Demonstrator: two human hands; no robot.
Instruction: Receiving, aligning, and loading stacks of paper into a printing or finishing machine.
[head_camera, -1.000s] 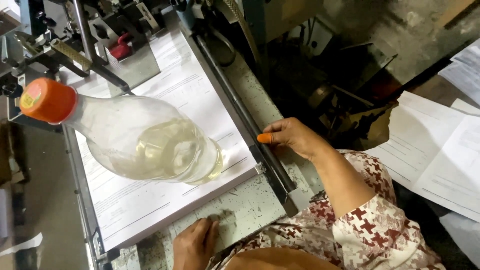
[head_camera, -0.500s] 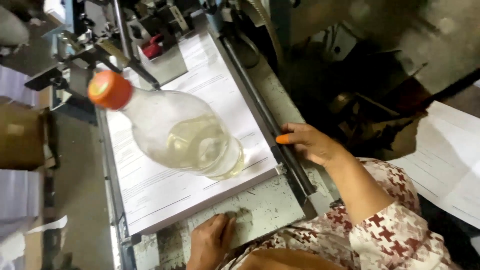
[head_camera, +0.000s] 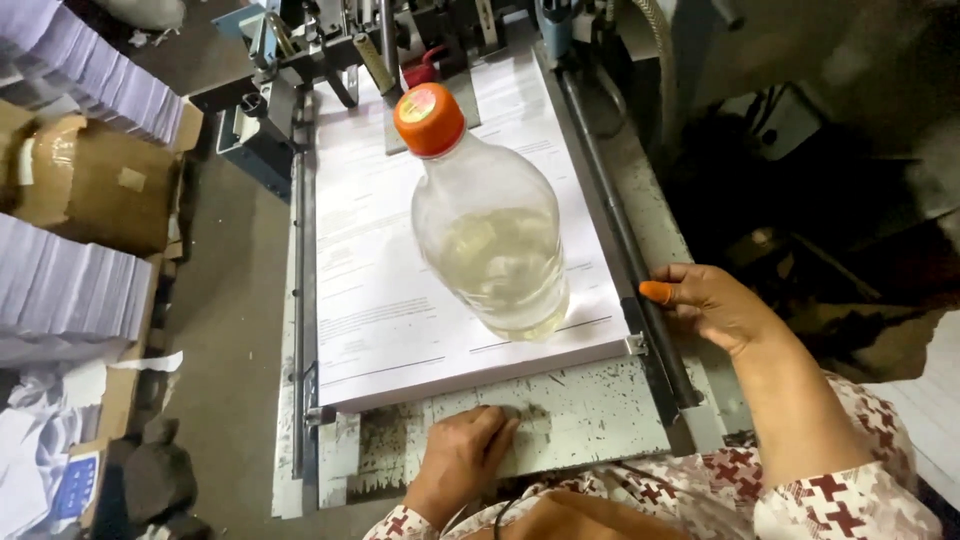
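My left hand, fingers flat, rests on the worn metal feed table; its wrist is cut off. My right hand curls loosely over the black side rail. 1 clear plastic bottle stands on the paper stack.

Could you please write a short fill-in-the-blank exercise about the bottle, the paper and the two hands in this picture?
1. The clear bottle has a cap of ______ colour.
2. The bottle stands on a stack of white ______.
3. The right hand rests on the dark ______ beside the paper stack.
4. The left hand lies flat on the worn metal ______ in front of the stack.

Missing words: orange; paper; rail; plate
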